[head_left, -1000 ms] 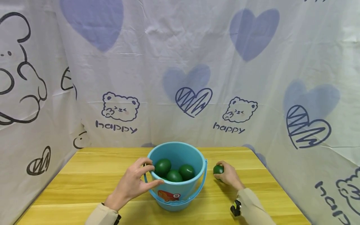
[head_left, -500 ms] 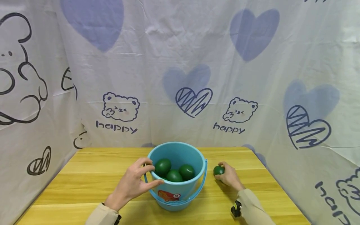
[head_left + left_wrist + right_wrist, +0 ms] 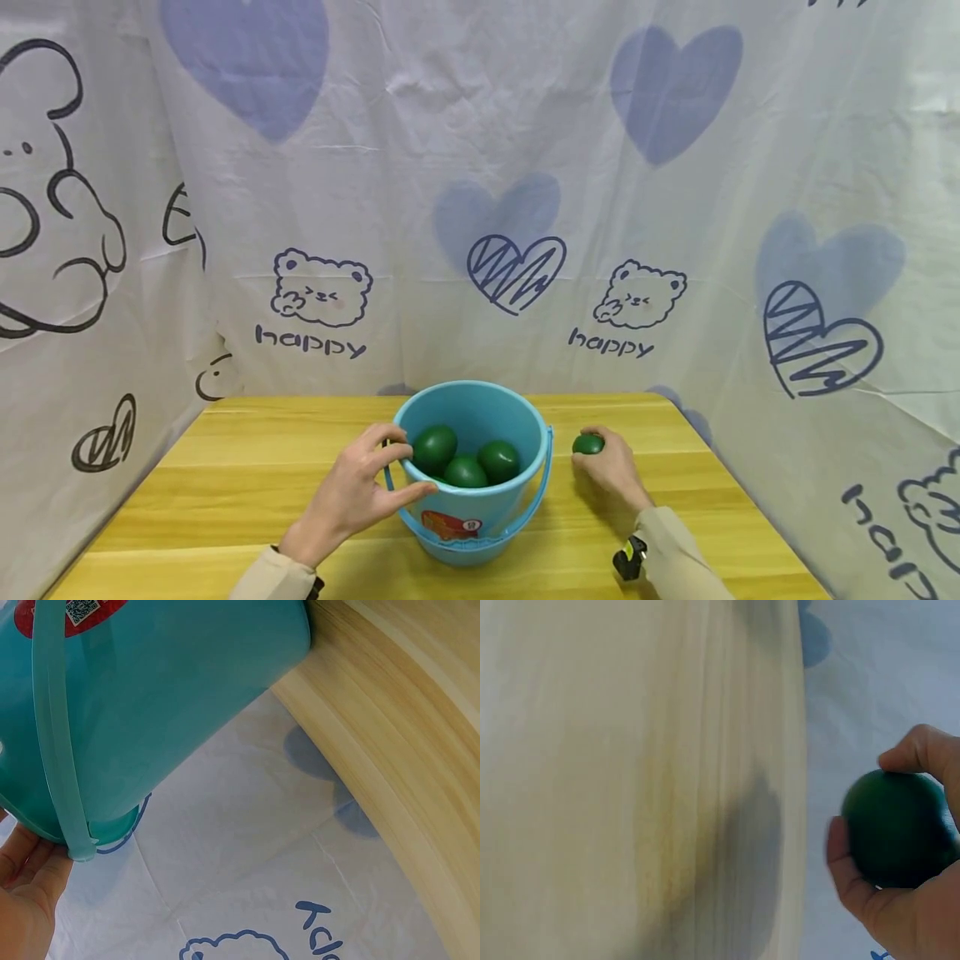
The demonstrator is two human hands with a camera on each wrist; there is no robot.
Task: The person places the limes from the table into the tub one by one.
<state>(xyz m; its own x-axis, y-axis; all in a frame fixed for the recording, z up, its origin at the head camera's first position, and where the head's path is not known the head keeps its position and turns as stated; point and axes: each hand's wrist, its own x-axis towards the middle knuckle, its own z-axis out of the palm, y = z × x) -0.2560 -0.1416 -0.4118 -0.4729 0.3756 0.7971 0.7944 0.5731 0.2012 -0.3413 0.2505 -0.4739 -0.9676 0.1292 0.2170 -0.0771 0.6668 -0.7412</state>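
Observation:
A light blue bucket [image 3: 480,492] stands upright on the table, with several smooth, dark green oval fruits [image 3: 465,472] inside. My left hand [image 3: 348,483] holds the bucket's rim at its left side, thumb and fingers spread along it. In the left wrist view, fingers [image 3: 30,859] bend at the rim beside the handle joint. To the right of the bucket, my right hand [image 3: 613,467] grips another dark green oval fruit [image 3: 588,443] between thumb and fingers. The right wrist view shows this fruit [image 3: 896,829] in the grasp, with a shadow on the table apart from it.
The bucket's blue handle [image 3: 542,483] hangs down across its front, over a red sticker [image 3: 450,525]. A wood-grain table [image 3: 262,483] lies beneath. White cloth [image 3: 420,333] printed with hearts and bears hangs behind and along both sides.
My right hand has moved slightly up and to the right with the green fruit, which appears tilted differently. The left hand and the bucket have stayed in place.

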